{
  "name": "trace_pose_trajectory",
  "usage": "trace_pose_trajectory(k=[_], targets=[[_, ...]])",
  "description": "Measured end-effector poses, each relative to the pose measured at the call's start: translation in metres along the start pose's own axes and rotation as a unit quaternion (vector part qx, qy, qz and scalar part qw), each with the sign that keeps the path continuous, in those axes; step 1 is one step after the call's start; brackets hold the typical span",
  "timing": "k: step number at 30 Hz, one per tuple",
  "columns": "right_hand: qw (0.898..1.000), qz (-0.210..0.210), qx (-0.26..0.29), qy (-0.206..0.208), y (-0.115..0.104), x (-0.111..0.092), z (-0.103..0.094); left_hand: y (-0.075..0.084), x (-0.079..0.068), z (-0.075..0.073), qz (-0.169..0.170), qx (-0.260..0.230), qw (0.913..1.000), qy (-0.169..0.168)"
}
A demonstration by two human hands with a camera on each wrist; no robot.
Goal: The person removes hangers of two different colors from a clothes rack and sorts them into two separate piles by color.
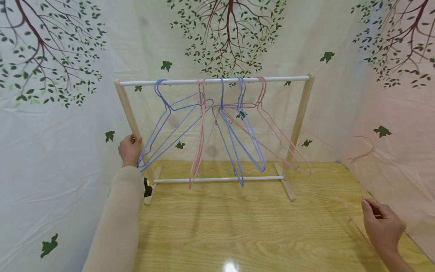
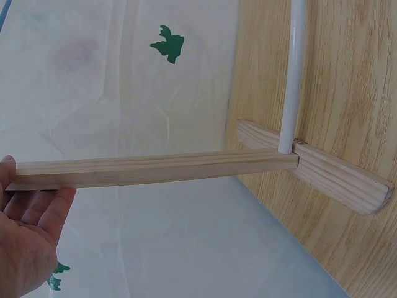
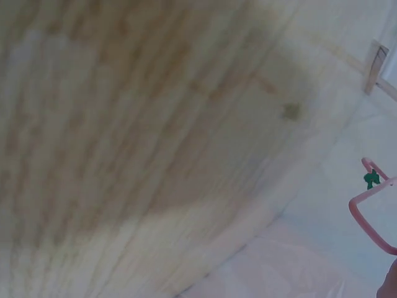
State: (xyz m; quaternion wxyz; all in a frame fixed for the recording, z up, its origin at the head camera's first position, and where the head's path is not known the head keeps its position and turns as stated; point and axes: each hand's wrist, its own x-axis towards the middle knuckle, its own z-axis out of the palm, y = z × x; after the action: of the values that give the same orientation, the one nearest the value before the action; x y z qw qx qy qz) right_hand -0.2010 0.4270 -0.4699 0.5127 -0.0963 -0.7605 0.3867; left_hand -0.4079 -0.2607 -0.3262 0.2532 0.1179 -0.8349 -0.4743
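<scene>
One pink hanger (image 1: 373, 146) pinched in right hand (image 1: 384, 226); left hand (image 1: 130, 151) grips post (image 2: 155, 169).
Crowded hangers (image 1: 222, 92) could snag it, tipping the rack (image 1: 183, 82).

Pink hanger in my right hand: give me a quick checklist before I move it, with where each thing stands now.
1. Right hand holding the pink hanger: ok.
2. Grip secure: cannot tell; the hanger is faint in the head view, and the right wrist view shows barely any hand.
3. Left hand on the rack's left upright: ok, fingers around it.
4. Left foot resting on the table: ok.
5. Bare stretch on the top rail: ok, near its right end.
6. Hung hangers neatly aligned: not ok, they angle different ways.
</scene>
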Motion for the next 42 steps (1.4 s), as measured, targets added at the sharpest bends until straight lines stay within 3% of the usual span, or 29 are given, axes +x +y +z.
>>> trace_pose_trajectory(k=[7, 14, 21, 27, 34, 38, 42], targets=[[0.996, 0.011, -0.066, -0.064, 0.005, -0.007, -0.003, 0.000, -0.001, -0.002, 0.005, 0.005, 1.0000, 0.000], [0.969, 0.037, -0.165, -0.180, 0.019, -0.008, -0.013, -0.002, 0.001, -0.003, -0.002, -0.003, 1.0000, -0.008], [0.956, 0.025, -0.217, -0.198, 0.028, -0.005, -0.021, -0.006, 0.006, -0.005, 0.001, -0.007, 0.9999, -0.011], [0.936, 0.046, -0.259, -0.235, 0.033, -0.004, -0.025, -0.009, 0.008, -0.007, 0.010, -0.008, 0.9999, -0.010], [0.917, 0.043, -0.278, -0.281, 0.049, 0.002, -0.026, -0.009, 0.007, -0.007, 0.016, -0.008, 0.9998, -0.006], [0.911, 0.047, -0.287, -0.291, 0.054, 0.007, -0.027, -0.009, 0.007, -0.006, 0.020, -0.004, 0.9998, -0.003], [0.915, 0.043, -0.280, -0.287, 0.054, 0.012, -0.023, -0.009, 0.007, -0.007, 0.021, -0.002, 0.9998, -0.001]])
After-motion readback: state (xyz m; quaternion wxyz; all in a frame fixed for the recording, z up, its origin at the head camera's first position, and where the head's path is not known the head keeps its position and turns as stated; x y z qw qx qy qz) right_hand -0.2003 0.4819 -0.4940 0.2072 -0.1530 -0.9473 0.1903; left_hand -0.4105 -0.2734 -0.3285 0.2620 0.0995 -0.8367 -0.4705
